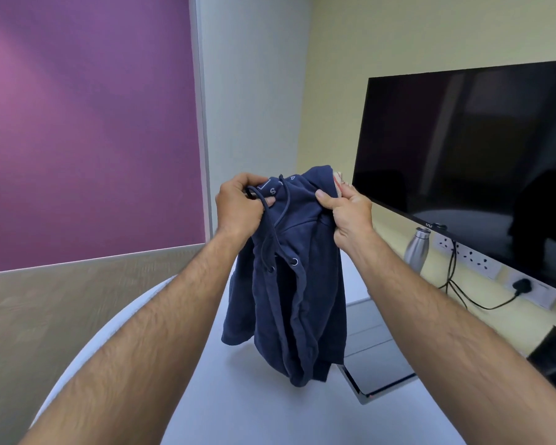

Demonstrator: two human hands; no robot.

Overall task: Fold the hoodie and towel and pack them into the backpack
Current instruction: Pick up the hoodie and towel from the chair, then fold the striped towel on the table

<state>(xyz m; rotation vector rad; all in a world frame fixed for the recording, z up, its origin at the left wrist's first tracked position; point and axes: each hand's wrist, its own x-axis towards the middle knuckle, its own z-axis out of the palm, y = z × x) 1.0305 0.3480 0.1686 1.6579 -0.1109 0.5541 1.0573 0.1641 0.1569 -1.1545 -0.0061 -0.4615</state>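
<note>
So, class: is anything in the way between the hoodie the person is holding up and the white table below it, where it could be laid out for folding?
Nothing visible. The left hand and right hand grip the hoodie, which hangs over bare white table. The grey tray-like object sits off to the right.

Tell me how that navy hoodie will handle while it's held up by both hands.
The hoodie is probably floppy: it sags between the left hand and right hand. Its drawstrings dangle and might snag. It likely won't slip from those pinched grips.
</note>
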